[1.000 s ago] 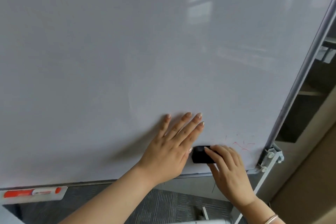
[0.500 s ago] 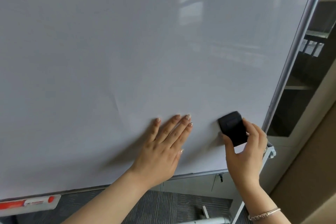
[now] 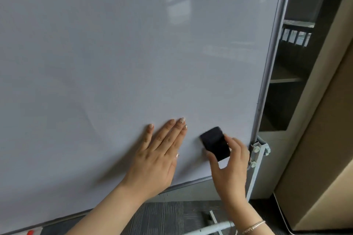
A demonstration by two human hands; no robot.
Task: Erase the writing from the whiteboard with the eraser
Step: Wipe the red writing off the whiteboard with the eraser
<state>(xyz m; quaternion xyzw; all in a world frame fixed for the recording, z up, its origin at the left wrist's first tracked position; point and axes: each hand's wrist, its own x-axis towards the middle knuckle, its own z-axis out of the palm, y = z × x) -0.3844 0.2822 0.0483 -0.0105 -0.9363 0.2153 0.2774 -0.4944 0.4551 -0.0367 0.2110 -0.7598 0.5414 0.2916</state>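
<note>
The whiteboard [image 3: 114, 53] fills most of the view and shows no writing that I can make out. My left hand [image 3: 158, 152] lies flat against its lower part, fingers spread and pointing up. My right hand [image 3: 231, 168] grips the black eraser [image 3: 214, 143] by its edges and presses it on the board near the bottom right corner, just right of my left fingertips. A bracelet sits on my right wrist.
The board's metal frame [image 3: 267, 74] and stand bracket [image 3: 259, 149] run down the right side. A dark glass-front cabinet [image 3: 298, 63] and a beige panel [image 3: 324, 149] stand beyond. A red marker tip [image 3: 30, 232] shows in the tray at bottom left. Grey carpet lies below.
My right hand brought the eraser up from the board's bottom edge over the faint red marks, which no longer show. The view shifted right. My left hand stayed flat on the board.
</note>
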